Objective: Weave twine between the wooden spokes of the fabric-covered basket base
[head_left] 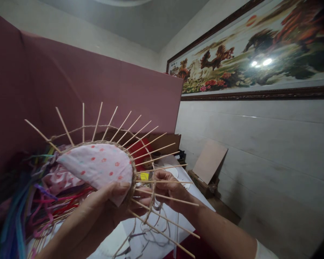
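Note:
A half-round basket base [97, 162], covered in pale cloth with small red flowers, is held up in front of me. Thin wooden sticks [142, 127] fan out from its curved, twine-wrapped edge. My left hand [112, 199] grips the lower right part, thumb on the cloth and fingers behind. A line of twine [149, 153] loops across the sticks some way out from the edge. At the right-hand sticks, my right hand [166, 185] has its fingers closed in a pinch at this twine; the exact pinch point is partly hidden. Loose twine [159, 226] hangs in coils below.
On the white table [182, 219] lie pink spotted cloth [62, 178], coloured pipe cleaners [47, 210] and something red [140, 153]. A pink panel [105, 86] stands behind. A board [210, 162] leans by the wall at right, under a framed horse picture [248, 54].

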The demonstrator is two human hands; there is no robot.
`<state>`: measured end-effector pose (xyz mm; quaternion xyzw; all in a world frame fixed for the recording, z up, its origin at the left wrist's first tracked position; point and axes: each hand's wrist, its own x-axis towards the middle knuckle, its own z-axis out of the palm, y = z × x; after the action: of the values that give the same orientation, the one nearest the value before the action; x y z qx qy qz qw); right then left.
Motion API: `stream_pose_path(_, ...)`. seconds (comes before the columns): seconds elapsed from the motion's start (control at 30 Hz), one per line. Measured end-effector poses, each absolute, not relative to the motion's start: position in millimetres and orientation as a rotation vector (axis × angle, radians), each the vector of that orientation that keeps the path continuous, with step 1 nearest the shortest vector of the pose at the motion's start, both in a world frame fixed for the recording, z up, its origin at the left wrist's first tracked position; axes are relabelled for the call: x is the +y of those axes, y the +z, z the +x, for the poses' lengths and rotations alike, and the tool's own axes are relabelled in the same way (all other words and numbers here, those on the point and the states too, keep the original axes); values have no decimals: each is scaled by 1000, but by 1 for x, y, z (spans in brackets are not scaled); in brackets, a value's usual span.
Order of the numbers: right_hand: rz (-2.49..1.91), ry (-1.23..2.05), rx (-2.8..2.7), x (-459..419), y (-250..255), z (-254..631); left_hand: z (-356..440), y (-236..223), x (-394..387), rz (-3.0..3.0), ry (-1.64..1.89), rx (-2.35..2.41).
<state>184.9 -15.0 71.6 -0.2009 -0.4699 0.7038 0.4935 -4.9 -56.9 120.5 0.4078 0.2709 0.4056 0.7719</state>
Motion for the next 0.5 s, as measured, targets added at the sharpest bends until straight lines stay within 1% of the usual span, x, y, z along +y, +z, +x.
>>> stream_pose_path(0.5, -550, 1753, -1141, -12, 62, 187, -6, 117, -59, 941, 930, 548)
